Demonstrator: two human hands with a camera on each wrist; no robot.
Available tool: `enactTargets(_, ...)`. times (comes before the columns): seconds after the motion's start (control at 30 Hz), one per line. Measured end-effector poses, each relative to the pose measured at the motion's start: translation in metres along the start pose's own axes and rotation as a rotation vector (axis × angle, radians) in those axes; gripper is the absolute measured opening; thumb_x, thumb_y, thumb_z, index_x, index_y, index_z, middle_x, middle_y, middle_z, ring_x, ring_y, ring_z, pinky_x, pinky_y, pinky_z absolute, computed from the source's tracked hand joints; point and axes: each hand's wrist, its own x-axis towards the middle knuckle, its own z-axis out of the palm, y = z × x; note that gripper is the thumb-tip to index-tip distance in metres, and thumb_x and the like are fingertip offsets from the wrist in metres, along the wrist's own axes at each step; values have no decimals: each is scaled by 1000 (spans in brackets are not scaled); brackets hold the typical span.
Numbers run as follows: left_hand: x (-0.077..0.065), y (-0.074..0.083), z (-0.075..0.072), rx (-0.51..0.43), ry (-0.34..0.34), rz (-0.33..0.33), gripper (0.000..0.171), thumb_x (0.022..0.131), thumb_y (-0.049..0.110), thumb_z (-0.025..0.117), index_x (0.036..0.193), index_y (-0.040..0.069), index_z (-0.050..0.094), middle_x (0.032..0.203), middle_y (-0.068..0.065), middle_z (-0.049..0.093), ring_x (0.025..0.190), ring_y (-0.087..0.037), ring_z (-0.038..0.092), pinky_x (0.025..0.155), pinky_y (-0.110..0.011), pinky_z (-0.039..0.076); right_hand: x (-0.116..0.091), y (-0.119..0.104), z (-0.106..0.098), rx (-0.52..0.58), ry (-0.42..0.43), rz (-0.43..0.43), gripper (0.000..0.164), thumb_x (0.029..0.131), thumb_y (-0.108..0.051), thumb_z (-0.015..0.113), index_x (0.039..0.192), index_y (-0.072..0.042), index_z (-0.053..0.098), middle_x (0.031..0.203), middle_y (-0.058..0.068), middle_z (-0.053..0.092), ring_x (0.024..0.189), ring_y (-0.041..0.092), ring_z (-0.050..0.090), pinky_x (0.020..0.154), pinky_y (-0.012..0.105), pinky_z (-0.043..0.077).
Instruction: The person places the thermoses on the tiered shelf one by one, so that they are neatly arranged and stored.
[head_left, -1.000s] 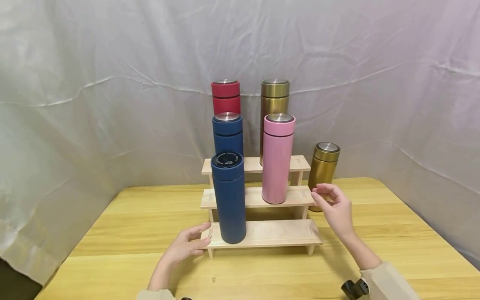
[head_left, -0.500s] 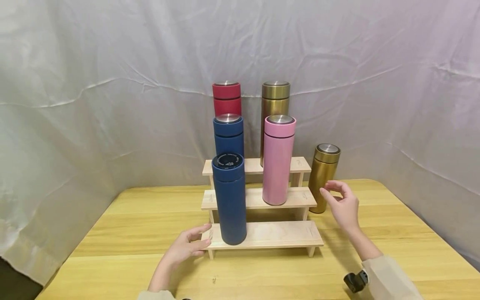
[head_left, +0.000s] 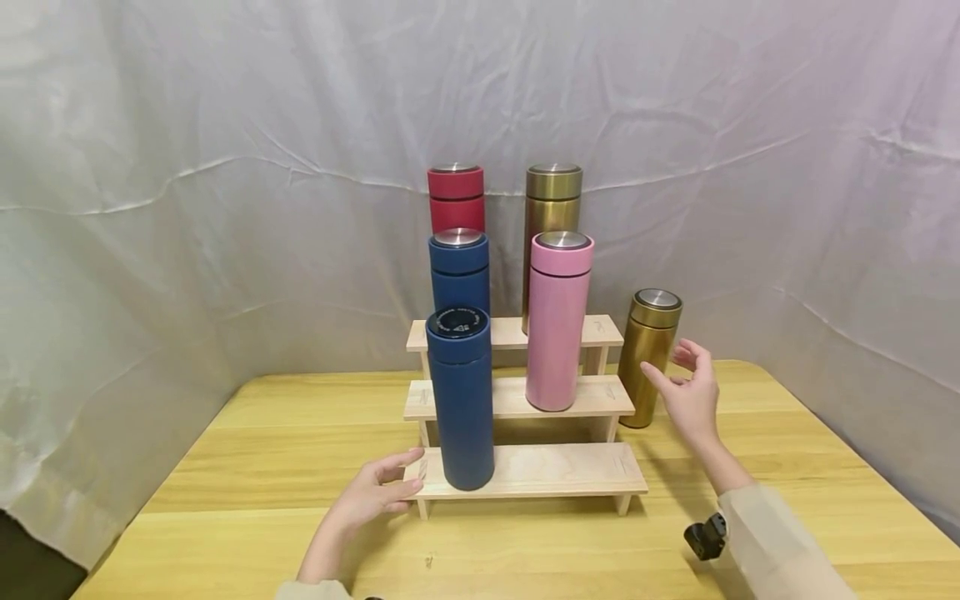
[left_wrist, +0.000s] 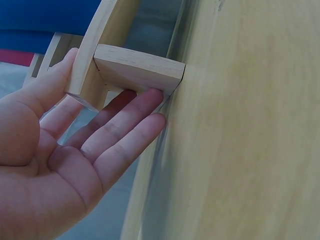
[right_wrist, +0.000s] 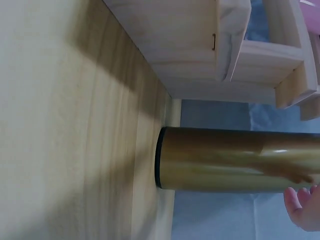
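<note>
In the head view, my left hand (head_left: 375,492) holds the left end of the lowest step of a three-tier wooden display stand (head_left: 570,467). The left wrist view shows that thumb on the board's upper side and the fingers (left_wrist: 125,120) below, by the stand's leg. My right hand (head_left: 690,396) is beside a short gold thermos bottle (head_left: 645,350) standing upright on the table, thumb and fingers spread apart around its right side. In the right wrist view, fingertips (right_wrist: 295,200) show near the bottle; whether they touch it I cannot tell.
A dark-lidded blue bottle (head_left: 465,417) stands on the lowest step. Another blue bottle (head_left: 459,275) and a pink bottle (head_left: 557,333) occupy the middle step; a red bottle (head_left: 456,200) and tall gold bottle (head_left: 551,212) are behind. Grey cloth (head_left: 337,208) hangs around the table.
My right hand has moved from the middle step's right end to the short gold bottle, and its fingers have spread. The left hand stays at the stand.
</note>
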Motion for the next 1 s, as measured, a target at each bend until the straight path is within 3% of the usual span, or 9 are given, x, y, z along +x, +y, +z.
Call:
enactTargets(0.03, 0, 0, 0, 2, -4, 2, 55, 87, 13, 59, 132, -8, 35, 137, -30, 24, 115, -42, 39, 80, -42, 49, 3, 6, 0, 1, -9, 7, 64, 76, -14, 71, 129, -1, 36, 118, 15, 47, 106, 24, 43, 80, 28, 43)
enactTargets(0.13, 0, 1, 0, 5, -9, 2, 56, 87, 14, 59, 132, -8, 35, 137, -31, 24, 114, -40, 41, 80, -42, 49, 3, -3, 0, -3, -43, 36, 73, 76, -16, 72, 133, 0, 29, 122, 18, 43, 109, 27, 41, 83, 31, 40)
enactTargets(0.4, 1, 0, 1, -6, 3, -6, 57, 85, 15, 61, 131, -7, 37, 138, -29, 23, 118, -44, 33, 81, -41, 49, 15, 2, 3, -1, -134, 120, 90, 75, -22, 72, 140, -2, 13, 131, 24, 34, 117, 34, 34, 93, 48, 32)
enactTargets(0.73, 1, 1, 0, -4, 12, -8, 56, 85, 15, 62, 131, -6, 38, 139, -29, 23, 121, -48, 24, 81, -40, 49, 28, 12, 5, -34, -189, 145, 97, 74, -18, 74, 141, -1, 5, 141, 21, 25, 121, 36, 31, 100, 47, 28)
enactTargets(1.0, 1, 0, 0, 7, 6, -6, 55, 85, 15, 61, 131, -6, 38, 139, -29, 23, 121, -48, 25, 81, -40, 49, 29, 22, 3, -26, -233, 185, 96, 76, -21, 72, 142, -4, 5, 140, 24, 25, 120, 39, 30, 99, 49, 28)
